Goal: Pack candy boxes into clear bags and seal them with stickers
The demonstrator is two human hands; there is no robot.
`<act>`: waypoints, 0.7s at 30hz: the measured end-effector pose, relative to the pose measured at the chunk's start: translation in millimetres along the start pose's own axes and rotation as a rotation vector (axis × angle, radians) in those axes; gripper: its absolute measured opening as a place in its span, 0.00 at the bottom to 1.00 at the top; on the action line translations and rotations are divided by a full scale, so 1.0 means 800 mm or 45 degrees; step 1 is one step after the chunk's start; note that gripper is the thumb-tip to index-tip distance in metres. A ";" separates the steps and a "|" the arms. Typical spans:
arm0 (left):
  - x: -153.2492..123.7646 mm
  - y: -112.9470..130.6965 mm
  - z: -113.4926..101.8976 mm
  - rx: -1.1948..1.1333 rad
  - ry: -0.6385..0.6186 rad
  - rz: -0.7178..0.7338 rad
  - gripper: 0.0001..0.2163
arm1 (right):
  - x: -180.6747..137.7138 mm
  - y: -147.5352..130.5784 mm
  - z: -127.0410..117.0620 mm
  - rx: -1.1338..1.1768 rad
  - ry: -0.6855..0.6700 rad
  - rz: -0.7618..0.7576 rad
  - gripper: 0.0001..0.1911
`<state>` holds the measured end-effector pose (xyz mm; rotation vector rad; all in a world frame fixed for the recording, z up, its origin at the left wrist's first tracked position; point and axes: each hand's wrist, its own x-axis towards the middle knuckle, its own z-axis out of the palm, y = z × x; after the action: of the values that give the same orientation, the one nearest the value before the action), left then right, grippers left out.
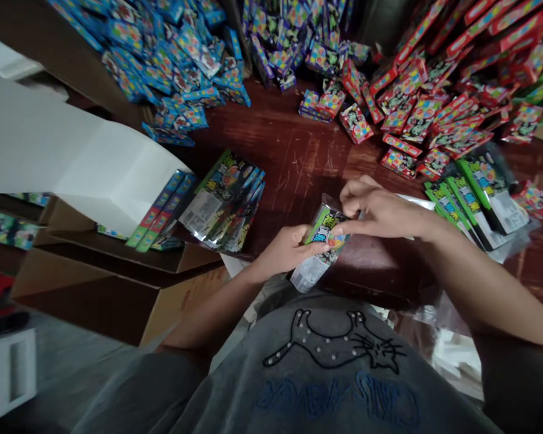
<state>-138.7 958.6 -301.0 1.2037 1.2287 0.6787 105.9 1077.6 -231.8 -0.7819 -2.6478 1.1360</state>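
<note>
In front of my body I hold a small printed packet in a clear plastic sleeve, black and green with bright lettering, tilted to the right at its upper end. My left hand grips its left side, thumb lying across the front. My right hand is at the upper right end, thumb on the print and fingers curled at the sleeve's top edge. A stack of similar sleeved packets lies to the left. More green-edged packets rest on the table to the right.
Heaps of small blue boxes, purple boxes and red boxes cover the back of the reddish-brown table. An open cardboard carton with several boxes stands at the left. Clear plastic lies at the table's front edge.
</note>
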 end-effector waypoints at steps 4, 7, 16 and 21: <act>0.002 0.012 -0.002 -0.142 0.402 0.011 0.18 | -0.019 -0.002 0.006 0.211 0.501 0.176 0.30; 0.008 0.017 0.012 -0.266 0.593 0.114 0.17 | -0.027 -0.015 0.051 0.419 0.750 0.459 0.31; 0.020 0.000 0.053 -0.262 0.672 0.159 0.17 | -0.011 -0.043 0.137 0.072 0.955 0.720 0.27; 0.022 -0.009 0.050 -0.181 0.865 0.098 0.18 | -0.023 -0.048 0.162 -0.156 0.692 0.803 0.26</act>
<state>-97.8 959.8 -317.4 0.9268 1.6557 1.2766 62.5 964.0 -294.2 -1.7413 -2.0684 0.7051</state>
